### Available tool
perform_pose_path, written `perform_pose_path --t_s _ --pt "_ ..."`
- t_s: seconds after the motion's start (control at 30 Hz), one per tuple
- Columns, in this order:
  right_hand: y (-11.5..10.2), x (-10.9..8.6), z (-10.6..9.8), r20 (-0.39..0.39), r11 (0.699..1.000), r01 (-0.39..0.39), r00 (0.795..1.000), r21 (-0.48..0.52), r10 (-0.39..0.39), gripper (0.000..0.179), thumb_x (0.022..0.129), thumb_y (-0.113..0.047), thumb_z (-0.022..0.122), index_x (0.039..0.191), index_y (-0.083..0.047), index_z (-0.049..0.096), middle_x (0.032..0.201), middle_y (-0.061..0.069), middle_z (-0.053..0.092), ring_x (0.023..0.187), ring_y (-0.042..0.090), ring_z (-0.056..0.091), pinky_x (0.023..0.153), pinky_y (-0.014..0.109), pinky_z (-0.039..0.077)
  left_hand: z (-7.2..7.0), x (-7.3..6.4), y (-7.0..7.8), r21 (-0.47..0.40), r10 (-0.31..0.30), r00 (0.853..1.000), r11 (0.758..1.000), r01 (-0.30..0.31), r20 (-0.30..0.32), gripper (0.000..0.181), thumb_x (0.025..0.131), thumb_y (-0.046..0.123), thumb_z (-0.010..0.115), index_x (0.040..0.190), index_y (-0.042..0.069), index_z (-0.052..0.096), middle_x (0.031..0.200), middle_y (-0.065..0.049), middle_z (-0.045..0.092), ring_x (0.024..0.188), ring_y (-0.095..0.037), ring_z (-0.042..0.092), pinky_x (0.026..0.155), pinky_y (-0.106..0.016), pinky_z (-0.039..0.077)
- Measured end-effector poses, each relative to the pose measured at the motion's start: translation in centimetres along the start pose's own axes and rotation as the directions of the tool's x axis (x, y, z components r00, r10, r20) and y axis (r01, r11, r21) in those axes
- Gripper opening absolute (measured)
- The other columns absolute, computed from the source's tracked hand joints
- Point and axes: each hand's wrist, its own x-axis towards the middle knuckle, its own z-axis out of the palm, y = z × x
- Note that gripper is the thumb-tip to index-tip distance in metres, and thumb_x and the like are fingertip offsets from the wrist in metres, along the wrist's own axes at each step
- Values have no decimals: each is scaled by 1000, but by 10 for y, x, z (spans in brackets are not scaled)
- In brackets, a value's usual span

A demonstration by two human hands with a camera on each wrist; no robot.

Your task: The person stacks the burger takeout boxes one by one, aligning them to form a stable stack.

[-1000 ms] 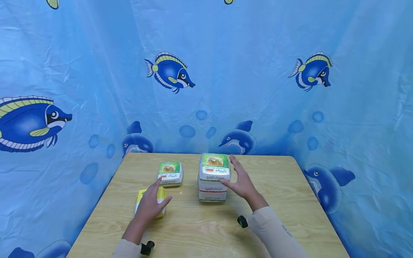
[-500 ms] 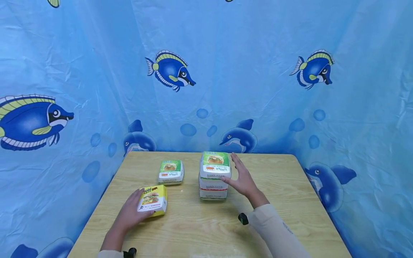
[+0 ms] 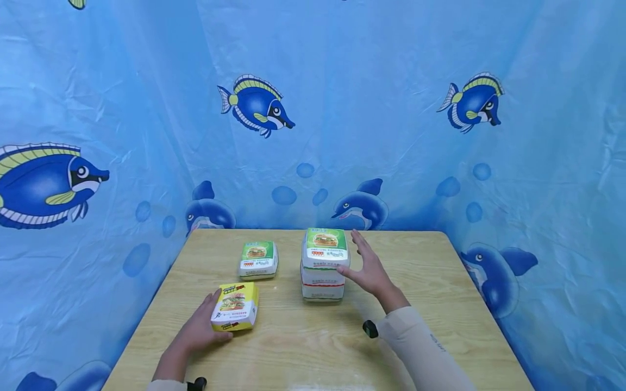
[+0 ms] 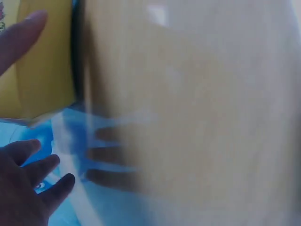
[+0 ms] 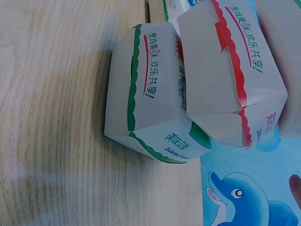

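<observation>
Around the left side of a yellow-and-white burger box (image 3: 237, 307) lies my left hand (image 3: 196, 327), its thumb at the front and fingers at the far left. In the left wrist view the thumb (image 4: 21, 40) overlaps the yellow side, while fairly straight fingers (image 4: 55, 188) spread apart below it. My right hand (image 3: 374, 274) stands at the right of a stack of three white burger boxes (image 3: 323, 290), thumb near the front corner and fingers extended behind. The top box (image 3: 326, 252) has a green lid. In the right wrist view the lower boxes show green trim and red trim (image 5: 230, 70).
Another green-and-white burger box (image 3: 258, 260) sits at the back left, behind the yellow one. Everything stands on a glossy wooden table (image 3: 303, 353). A blue curtain (image 3: 323, 108) printed with fish and dolphins surrounds its back and sides.
My left hand has moved from over the yellow box to its left side, and the box has shifted slightly to the right. My right hand has hardly moved beside the stack.
</observation>
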Motion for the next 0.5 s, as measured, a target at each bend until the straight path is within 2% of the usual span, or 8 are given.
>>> perform_pose_path --t_s 0.13,0.23,0.4,0.5 --pt "0 -1 0 -12 1000 15 1000 9 -15 104 77 -61 73 157 -32 13 161 0 17 139 31 32 105 54 36 14 -3 7 -53 46 998 997 -48 -32 137 55 61 87 158 14 9 157 -25 16 138 -48 22 106 -64 24" --pt "1 -1 1 -23 999 31 999 16 -31 103 78 -59 74 157 -31 15 161 0 18 138 31 33 104 54 37 19 -6 15 -89 39 998 995 -43 -54 137 56 60 87 157 11 9 156 -23 22 136 -46 29 106 -62 27" --pt "2 -1 3 -13 999 26 1000 21 -26 103 78 -59 74 157 -32 14 161 -2 18 139 30 32 104 53 37 18 -11 26 -99 -1 996 995 -8 -88 134 57 60 86 154 5 11 151 -28 29 132 -48 36 102 -63 32" --pt "2 -2 3 -14 1000 13 1000 21 -12 103 77 -59 74 157 -33 14 161 -3 17 139 29 32 105 52 37 16 -11 27 -100 3 995 995 -14 -104 134 58 61 86 153 4 11 150 -31 28 130 -52 35 100 -65 33"
